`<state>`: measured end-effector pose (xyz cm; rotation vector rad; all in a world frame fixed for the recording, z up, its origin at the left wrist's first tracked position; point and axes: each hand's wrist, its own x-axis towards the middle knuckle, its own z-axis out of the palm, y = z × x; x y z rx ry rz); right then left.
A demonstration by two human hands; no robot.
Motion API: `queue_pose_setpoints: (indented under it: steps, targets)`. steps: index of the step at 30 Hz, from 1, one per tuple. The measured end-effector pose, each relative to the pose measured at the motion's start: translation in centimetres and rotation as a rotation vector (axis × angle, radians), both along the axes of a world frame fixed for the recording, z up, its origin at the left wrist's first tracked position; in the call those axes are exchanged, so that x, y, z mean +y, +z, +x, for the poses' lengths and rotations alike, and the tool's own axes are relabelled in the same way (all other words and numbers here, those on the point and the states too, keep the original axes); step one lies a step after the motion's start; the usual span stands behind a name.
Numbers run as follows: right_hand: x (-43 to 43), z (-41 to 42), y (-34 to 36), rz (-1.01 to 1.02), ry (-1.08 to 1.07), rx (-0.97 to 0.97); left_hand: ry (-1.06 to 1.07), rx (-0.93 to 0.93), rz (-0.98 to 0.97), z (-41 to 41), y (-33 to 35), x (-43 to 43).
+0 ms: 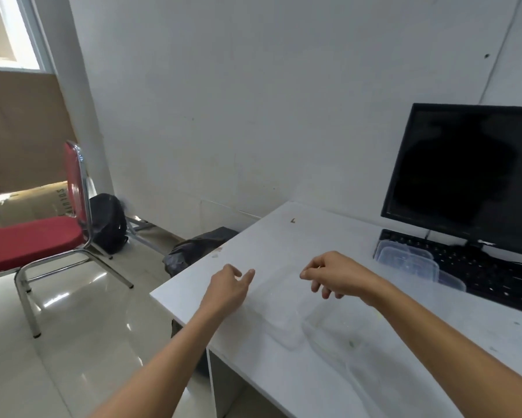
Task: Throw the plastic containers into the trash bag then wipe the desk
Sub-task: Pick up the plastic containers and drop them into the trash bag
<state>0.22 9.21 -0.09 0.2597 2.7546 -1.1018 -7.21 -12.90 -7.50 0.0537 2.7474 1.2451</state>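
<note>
While both hands hover above the white counter (283, 236), no container is yet in hand. The left hand (228, 286) has its fingers (249, 274) loosely spread, empty, above the near-left part of the counter. The right hand (333, 273) has its fingers curled down and partly closed, thumb and forefinger near each other; whether they pinch a clear edge cannot be told.

Two clear plastic containers lie on the counter directly beneath and in front of the hands: one (279, 315) between the hands, a second (338, 336) just beside it to the right. They are nearly invisible against the white surface. A further stack of clear containers (410, 263) rests on the left end of the black keyboard (479, 276), below the dark monitor (464, 173).

The black trash bag (193, 251) sits on the floor just off the counter's left edge.

Assessment: these containers should be light, thin-walled and flexible, and somewhat slippery. A grip on the rim, thumb inside and fingers outside, looks soundest; squeezing the walls risks buckling. Small specks on the counter remain to be wiped.
</note>
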Motion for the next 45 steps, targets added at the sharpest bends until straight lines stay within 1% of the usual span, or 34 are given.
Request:
queue_pose_setpoints:
  steps: [3,6,10,13,16,18,20,23,24,26,28,31,34,37,39,41,45]
  targets:
    - [0.2,0.8,-0.6,-0.090,-0.043,0.002,0.025,0.098,0.026,-0.1,-0.6,0.4]
    - [0.3,1.5,-1.0,-0.189,-0.088,-0.007,0.051,0.144,0.064,-0.2,-0.3,0.3]
    - [-0.2,1.8,-1.4,-0.270,-0.131,-0.002,0.148,0.166,0.269,0.8,0.2,0.1]
    - [-1.0,2.0,-1.4,-0.413,-0.179,0.059,0.185,0.218,0.392,1.7,1.5,0.5]
    - [-1.9,2.5,-1.3,-0.600,-0.193,0.156,0.124,0.253,0.443,3.0,3.1,1.6]
    - [-2.2,2.8,-1.3,-0.664,-0.213,0.228,0.055,0.216,0.482,3.9,3.8,2.6]
    - [-1.8,3.6,-1.2,-0.639,-0.253,0.304,-0.019,0.101,0.604,4.8,4.4,3.6]
    - [-0.3,5.3,-1.0,-0.629,-0.281,0.340,-0.106,-0.252,0.920,6.3,5.0,4.7]
    - [0.4,6.2,-1.1,-0.634,-0.281,0.339,-0.157,-0.379,0.995,6.7,5.0,5.1]
    - [1.3,7.6,-1.1,-0.633,-0.269,0.339,-0.292,-0.574,1.103,7.4,4.9,6.0]
    - [2.2,8.8,-1.1,-0.599,-0.267,0.350,-0.371,-0.675,1.183,8.3,4.8,7.4]
    - [4.1,9.8,-0.8,-0.491,-0.317,0.375,-0.355,-0.676,1.274,9.3,5.0,9.9]
    - [7.3,10.2,-0.7,-0.405,-0.446,0.377,-0.312,-0.641,1.312,9.4,5.0,11.5]
    - [11.9,10.2,-1.1,-0.261,-0.600,0.251,-0.303,-0.619,1.263,9.0,4.6,11.9]
    - [14.7,10.0,-2.1,-0.144,-0.654,0.149,-0.321,-0.613,1.224,8.7,4.2,12.0]
    - [16.6,9.3,-3.3,-0.040,-0.672,0.093,-0.337,-0.612,1.195,8.4,3.9,12.2]
    - [18.1,7.5,-5.1,0.134,-0.682,0.048,-0.352,-0.580,1.138,7.9,3.7,12.5]
